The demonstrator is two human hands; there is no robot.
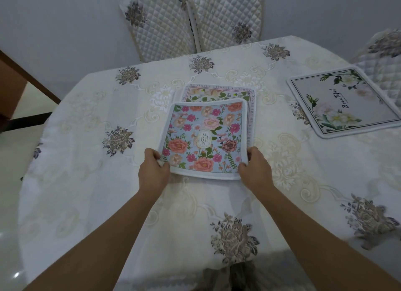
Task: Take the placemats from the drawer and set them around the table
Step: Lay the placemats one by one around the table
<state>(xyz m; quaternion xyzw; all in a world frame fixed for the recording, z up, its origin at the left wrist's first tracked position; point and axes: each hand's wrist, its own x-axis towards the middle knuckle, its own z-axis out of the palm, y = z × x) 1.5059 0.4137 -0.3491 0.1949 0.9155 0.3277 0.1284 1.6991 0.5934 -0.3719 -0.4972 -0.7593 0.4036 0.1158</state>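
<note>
A blue placemat with pink and orange flowers (204,136) is held just above the middle of the table (86,182). My left hand (153,167) pinches its near left corner and my right hand (255,169) pinches its near right corner. Under it lies a pink-bordered floral placemat (217,93), mostly covered, with only its far edge and right side showing. A white placemat with white flowers and script lettering (342,102) lies flat at the table's right side.
The table wears a cream embroidered cloth with grey flower motifs. Two quilted chair backs (191,19) stand at the far side, and another chair (384,58) at the right. A brown wooden piece (19,73) is at the left by the floor.
</note>
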